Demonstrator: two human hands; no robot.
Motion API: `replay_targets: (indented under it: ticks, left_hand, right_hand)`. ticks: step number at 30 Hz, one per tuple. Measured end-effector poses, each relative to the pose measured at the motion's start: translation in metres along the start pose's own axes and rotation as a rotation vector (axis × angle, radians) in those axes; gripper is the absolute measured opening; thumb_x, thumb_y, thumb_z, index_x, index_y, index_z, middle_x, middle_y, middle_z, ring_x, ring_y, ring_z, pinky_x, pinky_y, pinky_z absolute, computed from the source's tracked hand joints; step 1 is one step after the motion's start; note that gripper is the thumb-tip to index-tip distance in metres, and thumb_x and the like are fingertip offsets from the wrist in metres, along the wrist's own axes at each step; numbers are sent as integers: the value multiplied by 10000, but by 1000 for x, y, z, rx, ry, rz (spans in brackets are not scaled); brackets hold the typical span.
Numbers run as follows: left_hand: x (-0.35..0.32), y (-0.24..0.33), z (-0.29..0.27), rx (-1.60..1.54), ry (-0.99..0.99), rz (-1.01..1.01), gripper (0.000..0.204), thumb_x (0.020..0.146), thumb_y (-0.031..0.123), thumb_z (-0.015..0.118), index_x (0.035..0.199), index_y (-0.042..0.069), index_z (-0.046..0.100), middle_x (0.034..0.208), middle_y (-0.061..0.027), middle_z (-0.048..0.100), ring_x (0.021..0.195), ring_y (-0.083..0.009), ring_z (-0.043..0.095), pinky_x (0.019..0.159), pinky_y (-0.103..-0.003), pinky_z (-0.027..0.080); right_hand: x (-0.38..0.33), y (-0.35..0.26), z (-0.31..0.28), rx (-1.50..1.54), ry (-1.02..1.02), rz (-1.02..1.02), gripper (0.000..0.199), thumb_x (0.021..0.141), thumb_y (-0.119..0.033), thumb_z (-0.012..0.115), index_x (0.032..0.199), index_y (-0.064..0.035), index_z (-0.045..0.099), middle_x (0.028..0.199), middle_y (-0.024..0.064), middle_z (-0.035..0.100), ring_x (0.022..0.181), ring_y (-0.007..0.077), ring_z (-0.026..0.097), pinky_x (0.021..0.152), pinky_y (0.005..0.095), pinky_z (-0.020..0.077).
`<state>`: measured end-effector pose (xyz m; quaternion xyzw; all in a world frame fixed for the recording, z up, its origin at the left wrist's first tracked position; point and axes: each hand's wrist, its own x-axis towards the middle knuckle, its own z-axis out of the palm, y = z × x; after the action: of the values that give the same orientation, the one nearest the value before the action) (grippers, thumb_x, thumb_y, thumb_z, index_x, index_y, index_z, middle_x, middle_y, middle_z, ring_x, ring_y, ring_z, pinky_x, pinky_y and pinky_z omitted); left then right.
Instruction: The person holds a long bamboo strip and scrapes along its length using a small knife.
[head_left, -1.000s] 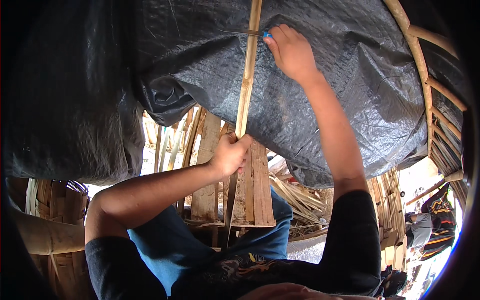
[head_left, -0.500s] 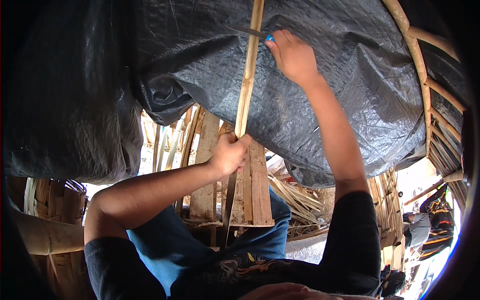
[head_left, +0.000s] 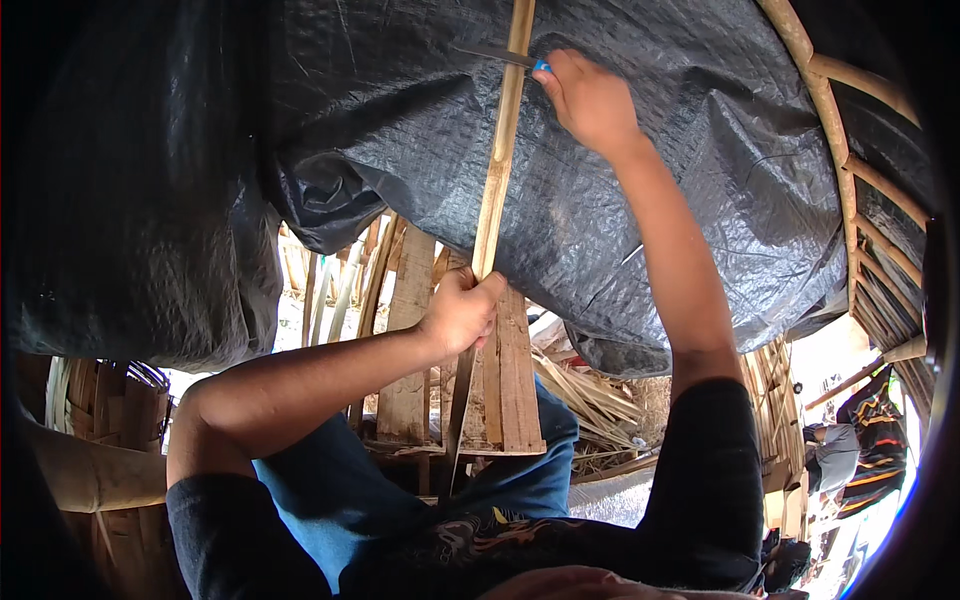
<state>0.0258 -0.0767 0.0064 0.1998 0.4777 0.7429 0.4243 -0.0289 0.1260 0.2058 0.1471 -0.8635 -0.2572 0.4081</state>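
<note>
A long split bamboo strip (head_left: 497, 180) rises from my lap to the top edge of the view. My left hand (head_left: 464, 312) is closed round it at mid-length, and its darker lower end runs down between my legs. Up near the top, my right hand (head_left: 592, 100) grips a knife (head_left: 500, 55) by its blue handle, most of which the fingers hide. The thin blade crosses the bamboo strip and points left; it appears to touch the strip.
A black tarp (head_left: 690, 200) hangs in folds close before me. Wooden planks (head_left: 517, 380) stand between my knees. Split bamboo strips (head_left: 590, 395) lie in a pile beyond my right knee. A bamboo frame (head_left: 835, 130) curves down the right side, and clothing (head_left: 870, 445) shows at far right.
My right hand and the knife have shifted very slightly upward along the bamboo strip. The strip's upper end leans a touch further right, while my left hand keeps its hold.
</note>
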Motion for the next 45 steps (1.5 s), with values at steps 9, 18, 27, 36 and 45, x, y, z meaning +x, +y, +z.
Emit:
replay_targets:
  ticks: [9,18,27,36,45]
  left_hand:
    - [7,-5,-10,-62,0,0,296,934,232,552,720,77,418,527,-13,430,391,-125,400,363,-311,359]
    - [3,-1,-4,-8,20,9,358,938,228,495,618,99,401,530,1,382,418,-118,360,393,-318,343]
    - [4,3,-5,30,94,-5,345,925,211,512,619,101,398,531,-1,390,415,-118,366,385,-313,347]
    - [17,-2,-10,-45,121,-16,291,923,190,527,673,110,402,545,13,373,435,-107,369,388,-316,327]
    - [13,-6,3,-48,-5,18,269,954,189,492,715,78,441,552,-12,427,407,-119,393,395,-308,386]
  right_hand:
    - [-14,-15,12,-6,20,-47,294,980,-350,499,936,-63,544,858,119,630,725,325,654,573,421,535]
    - [8,3,8,-30,-98,18,333,991,-386,461,963,-65,546,891,129,642,742,332,663,590,433,542]
    - [2,10,34,-55,-44,-50,346,970,-406,498,939,-65,553,857,102,653,743,293,672,592,399,550]
    - [1,16,47,-44,-63,-31,353,978,-400,486,956,-55,554,882,130,664,751,311,680,614,420,552]
    - [-22,50,67,-22,-177,305,404,1007,-411,411,979,-35,557,953,228,663,835,414,655,710,506,526]
